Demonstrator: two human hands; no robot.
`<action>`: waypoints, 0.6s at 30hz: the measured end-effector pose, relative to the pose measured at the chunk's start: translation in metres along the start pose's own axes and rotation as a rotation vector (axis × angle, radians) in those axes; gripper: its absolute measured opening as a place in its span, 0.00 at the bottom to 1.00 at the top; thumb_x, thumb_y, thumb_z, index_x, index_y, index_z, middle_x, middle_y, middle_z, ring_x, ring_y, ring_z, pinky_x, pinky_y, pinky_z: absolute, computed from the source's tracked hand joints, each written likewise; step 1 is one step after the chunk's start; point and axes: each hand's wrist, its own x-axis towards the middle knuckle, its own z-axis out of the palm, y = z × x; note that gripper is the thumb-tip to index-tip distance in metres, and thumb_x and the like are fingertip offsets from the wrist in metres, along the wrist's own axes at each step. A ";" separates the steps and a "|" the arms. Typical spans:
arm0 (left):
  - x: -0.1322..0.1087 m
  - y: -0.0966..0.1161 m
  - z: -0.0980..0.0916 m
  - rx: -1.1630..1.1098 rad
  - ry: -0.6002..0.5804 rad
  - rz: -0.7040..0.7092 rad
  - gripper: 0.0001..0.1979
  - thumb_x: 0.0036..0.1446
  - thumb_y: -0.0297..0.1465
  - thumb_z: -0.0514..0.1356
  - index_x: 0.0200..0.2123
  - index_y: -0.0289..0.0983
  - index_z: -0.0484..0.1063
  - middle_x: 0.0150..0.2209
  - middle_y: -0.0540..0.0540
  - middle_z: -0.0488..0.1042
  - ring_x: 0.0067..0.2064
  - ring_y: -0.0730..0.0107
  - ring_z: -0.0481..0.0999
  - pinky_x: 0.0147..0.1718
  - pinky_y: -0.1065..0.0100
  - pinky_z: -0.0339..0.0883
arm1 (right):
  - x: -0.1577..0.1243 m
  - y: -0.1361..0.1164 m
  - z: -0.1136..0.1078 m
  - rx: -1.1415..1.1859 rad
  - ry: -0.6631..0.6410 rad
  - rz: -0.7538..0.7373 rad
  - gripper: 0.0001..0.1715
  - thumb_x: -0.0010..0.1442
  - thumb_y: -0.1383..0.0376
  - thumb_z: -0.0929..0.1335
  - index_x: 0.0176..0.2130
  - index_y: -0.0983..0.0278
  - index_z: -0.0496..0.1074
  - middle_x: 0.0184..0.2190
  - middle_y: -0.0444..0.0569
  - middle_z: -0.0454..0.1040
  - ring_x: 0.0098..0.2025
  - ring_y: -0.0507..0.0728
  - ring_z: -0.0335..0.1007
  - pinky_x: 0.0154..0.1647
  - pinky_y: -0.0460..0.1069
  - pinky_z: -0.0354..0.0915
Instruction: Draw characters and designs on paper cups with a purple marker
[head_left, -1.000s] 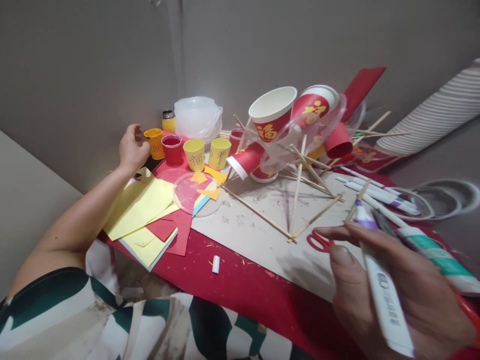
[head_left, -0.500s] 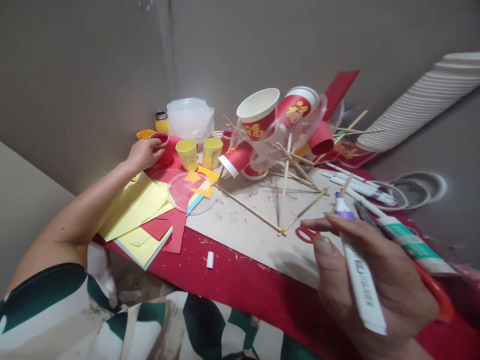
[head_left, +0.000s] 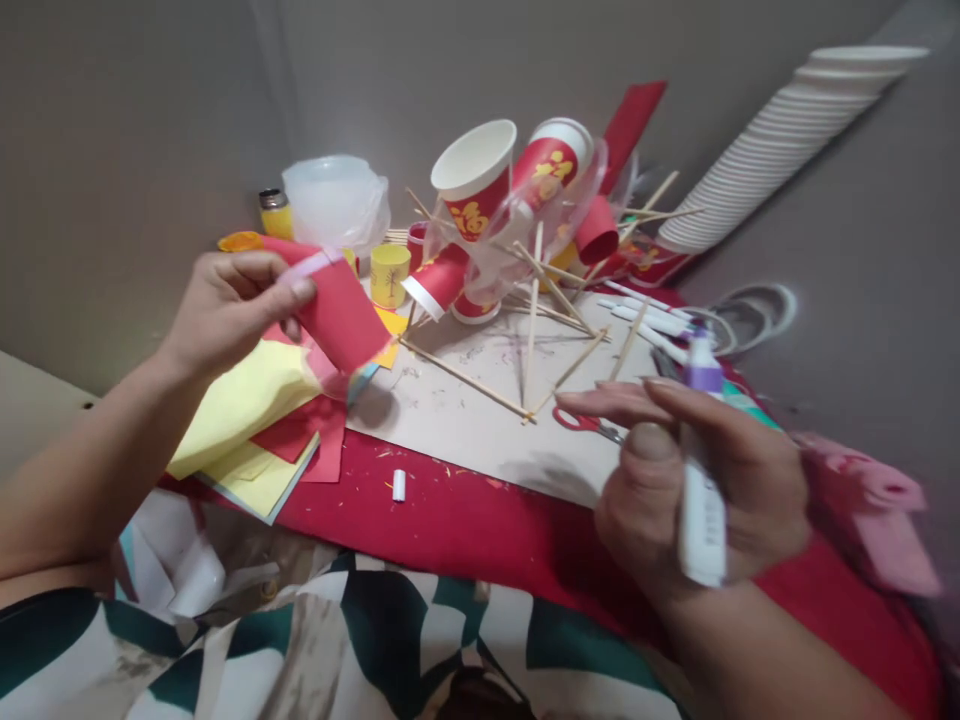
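My left hand (head_left: 232, 310) pinches a small red cup (head_left: 345, 315) by its pale rim, with the cup tilted and lifted above the coloured paper. My right hand (head_left: 705, 470) is closed around a white and purple marker (head_left: 703, 510), its purple end pointing up and away from me. Just beyond the right hand lie red-handled scissors (head_left: 576, 419). A yellow cup (head_left: 390, 276) with a drawn tree-like mark stands behind the raised red cup. On the red cloth rests a small white cylinder (head_left: 399, 486) that looks like a marker cap.
At centre stands a frame of wooden sticks (head_left: 465, 378) with red and white paper cups (head_left: 474, 180). A tall stack of white cups (head_left: 757, 150) leans at right. Yellow sheets (head_left: 232, 400), a plastic tub (head_left: 330, 200) and a pink object (head_left: 862, 480) lie around.
My left hand has lifted the red cup off the table and tilted it, bringing it nearer to me. My right hand still holds the marker, now more upright. The view has shifted slightly.
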 end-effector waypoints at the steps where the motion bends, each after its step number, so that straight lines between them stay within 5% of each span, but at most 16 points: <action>1: -0.005 0.008 0.013 -0.021 -0.122 0.021 0.18 0.56 0.46 0.71 0.23 0.41 0.75 0.20 0.51 0.75 0.23 0.70 0.72 0.25 0.64 0.65 | 0.001 -0.003 0.002 0.011 -0.003 -0.069 0.17 0.68 0.60 0.71 0.56 0.56 0.75 0.36 0.46 0.85 0.36 0.60 0.85 0.40 0.59 0.81; 5: -0.019 0.025 0.060 0.016 -0.594 0.256 0.12 0.63 0.37 0.67 0.27 0.40 0.78 0.24 0.50 0.77 0.25 0.73 0.72 0.26 0.68 0.65 | 0.008 -0.006 0.007 0.169 -0.119 -0.164 0.28 0.69 0.63 0.70 0.66 0.53 0.68 0.48 0.49 0.83 0.48 0.60 0.85 0.50 0.59 0.81; 7: -0.020 0.025 0.078 0.067 -0.697 0.422 0.11 0.66 0.36 0.64 0.31 0.40 0.76 0.28 0.49 0.79 0.29 0.71 0.75 0.30 0.68 0.67 | 0.010 -0.003 0.006 0.241 -0.188 -0.215 0.33 0.68 0.64 0.71 0.69 0.54 0.65 0.53 0.51 0.81 0.54 0.61 0.82 0.56 0.60 0.80; 12: -0.013 0.020 0.105 0.206 -0.645 0.807 0.10 0.68 0.32 0.60 0.31 0.39 0.70 0.25 0.49 0.74 0.25 0.72 0.70 0.24 0.69 0.59 | 0.018 0.002 0.000 0.072 -0.384 -0.322 0.34 0.66 0.67 0.73 0.67 0.57 0.66 0.52 0.54 0.82 0.56 0.64 0.77 0.58 0.61 0.77; 18: -0.008 0.017 0.119 0.184 -0.591 0.852 0.06 0.67 0.30 0.61 0.35 0.38 0.74 0.25 0.51 0.74 0.26 0.74 0.72 0.26 0.72 0.62 | 0.026 0.007 0.002 0.074 -0.491 -0.452 0.27 0.66 0.73 0.72 0.62 0.62 0.69 0.43 0.50 0.85 0.45 0.57 0.79 0.54 0.54 0.78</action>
